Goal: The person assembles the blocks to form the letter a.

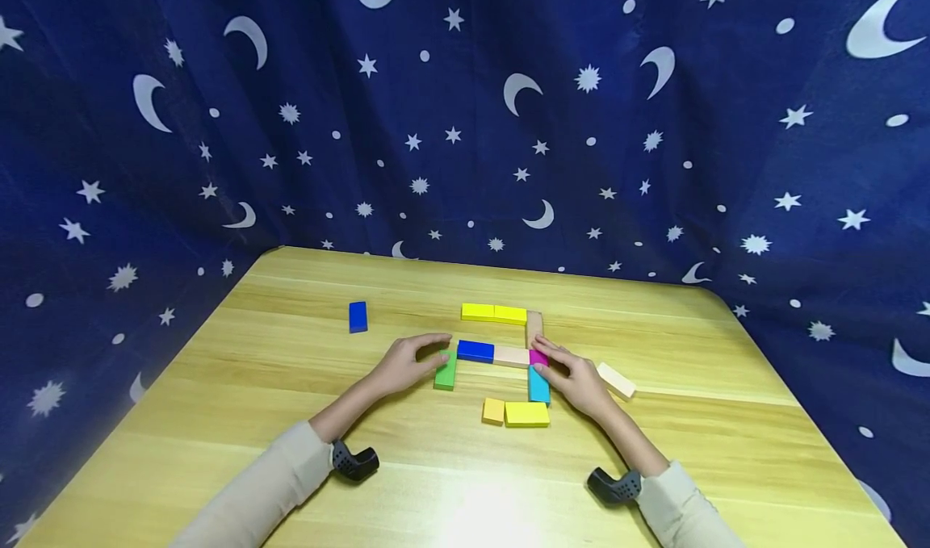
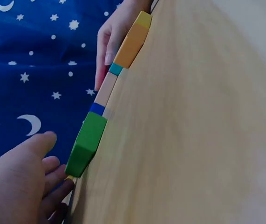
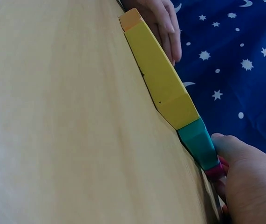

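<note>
On the wooden table my left hand (image 1: 405, 364) reaches beside a green block (image 1: 446, 371), fingers loosely bent and thumb apart. It grips nothing; in the left wrist view its fingertips are close to the block's end. My right hand (image 1: 577, 380) has thumb and fingers around a small magenta block (image 1: 538, 358), pinching it. This block sits between a light wood block (image 1: 534, 328) and a cyan block (image 1: 538, 384). Between the hands, a blue block (image 1: 475, 351) and a pale pink-wood block (image 1: 512, 357) form a row. The right fingertips partly hide the magenta block.
Two yellow blocks (image 1: 494, 313) lie end to end behind the row. An orange block (image 1: 493, 411) and a yellow block (image 1: 527, 415) lie in front. A separate blue block (image 1: 358, 317) is at far left, a cream block (image 1: 616, 380) right of the right hand.
</note>
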{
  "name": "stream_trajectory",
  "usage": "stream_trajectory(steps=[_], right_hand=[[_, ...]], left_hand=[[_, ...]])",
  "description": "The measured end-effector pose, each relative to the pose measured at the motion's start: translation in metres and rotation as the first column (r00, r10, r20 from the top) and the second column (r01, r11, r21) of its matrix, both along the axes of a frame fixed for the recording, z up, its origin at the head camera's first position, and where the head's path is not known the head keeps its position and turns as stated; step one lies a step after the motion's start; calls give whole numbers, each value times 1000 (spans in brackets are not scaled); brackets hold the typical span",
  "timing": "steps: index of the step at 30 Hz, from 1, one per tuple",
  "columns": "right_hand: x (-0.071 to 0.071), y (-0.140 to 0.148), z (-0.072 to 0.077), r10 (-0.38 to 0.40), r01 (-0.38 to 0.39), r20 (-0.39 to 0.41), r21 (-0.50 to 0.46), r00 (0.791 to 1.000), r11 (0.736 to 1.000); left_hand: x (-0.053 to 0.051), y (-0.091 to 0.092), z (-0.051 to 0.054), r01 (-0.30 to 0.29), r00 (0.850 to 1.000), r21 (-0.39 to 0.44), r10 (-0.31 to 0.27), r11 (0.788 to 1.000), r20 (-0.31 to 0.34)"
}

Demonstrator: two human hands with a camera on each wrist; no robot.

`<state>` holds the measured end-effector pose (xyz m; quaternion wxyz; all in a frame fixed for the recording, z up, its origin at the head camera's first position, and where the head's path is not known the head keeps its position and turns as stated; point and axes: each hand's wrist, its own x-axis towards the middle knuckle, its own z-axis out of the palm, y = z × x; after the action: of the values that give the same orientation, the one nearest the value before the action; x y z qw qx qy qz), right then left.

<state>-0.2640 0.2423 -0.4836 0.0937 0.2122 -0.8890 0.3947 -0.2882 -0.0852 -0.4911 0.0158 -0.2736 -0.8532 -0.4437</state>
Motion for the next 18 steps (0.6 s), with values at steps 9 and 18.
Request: stream_trajectory(steps=[9, 18], right_hand=[[-1, 0, -2, 0, 0, 17, 18, 1000, 1000], [0, 0, -1, 6, -6, -3, 5, 1000, 1000]], left_hand=[[-14, 17, -2, -61, 998, 11, 61, 998, 2], [-17, 21, -2, -73, 997, 14, 73, 997, -11]])
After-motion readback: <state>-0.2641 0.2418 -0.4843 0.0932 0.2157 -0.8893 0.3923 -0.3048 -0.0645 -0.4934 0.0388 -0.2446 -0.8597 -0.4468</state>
